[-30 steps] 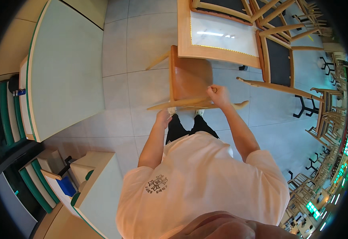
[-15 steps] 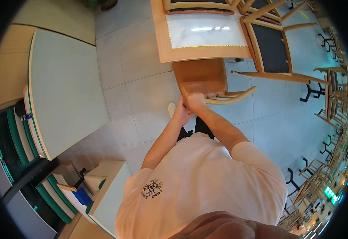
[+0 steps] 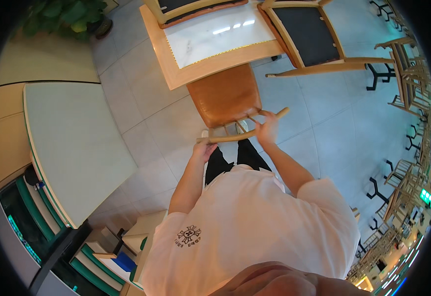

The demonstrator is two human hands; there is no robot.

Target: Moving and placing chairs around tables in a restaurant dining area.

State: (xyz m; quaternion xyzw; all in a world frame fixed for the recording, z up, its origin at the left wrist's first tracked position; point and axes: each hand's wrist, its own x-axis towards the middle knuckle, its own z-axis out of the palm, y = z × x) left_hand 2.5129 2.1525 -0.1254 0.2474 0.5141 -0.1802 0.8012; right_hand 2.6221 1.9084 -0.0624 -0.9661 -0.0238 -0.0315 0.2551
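Observation:
A wooden chair with a brown leather seat [image 3: 227, 96] stands at the near edge of the table, its front part tucked beneath the tabletop. Its curved backrest rail [image 3: 237, 137] faces me. My left hand [image 3: 204, 151] is closed round the rail's left end, with some fingers hidden beneath. Nearer the rail's right end, my right hand [image 3: 267, 129] grips it too, fingers wrapped over the wood. The table [image 3: 225, 66] has a light wooden border and a white marble-look inset with a gold trim.
Upturned chairs [image 3: 306, 37] rest on the table, one with its legs jutting right. A pale counter [image 3: 75, 148] stands to my left, and a leafy plant [image 3: 70, 17] at the far left. Many tables and chairs [image 3: 407, 79] line the right side.
My hands have spread from close together at the seat's corner to both ends of the backrest rail. The chair has turned, so its back now faces me. My view has shifted rightward.

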